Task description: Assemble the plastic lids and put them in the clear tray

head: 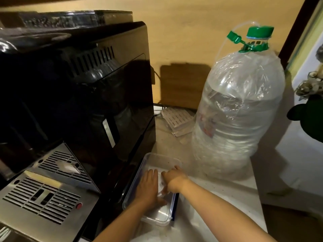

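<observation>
Both hands of the person are inside the clear tray (167, 220), which stands on the pale surface (218, 194) near its front part, just beside the right side of a big black coffee machine (78, 95). The left hand (148, 187) lies flat in the tray, palm down, with the fingers stretched out and pointing away from the person; its grip is wide and it does not close around anything that can be seen. The right hand (173, 180) comes in over the right rim of the tray, with the wrist bent and the fingers curled downward. Between the two hands there is a small transparent plastic lid (162, 186), touching the fingers of the right hand, but it is too blurred and too clear to tell whether the right grip really holds it or only rests on it. The lid is inside the tray, about in its middle.

A dark blue edge (175, 206) shows along the right side of the tray, low against the surface. Behind the tray, toward the back right corner of the surface, stands a large water bottle (241, 109) with a green cap (259, 32), wrapped in thin plastic film. Between the bottle and the machine, at the back edge, lies a flat white perforated piece (176, 119). The metal drip grille (45, 194) of the machine is at the front left.
</observation>
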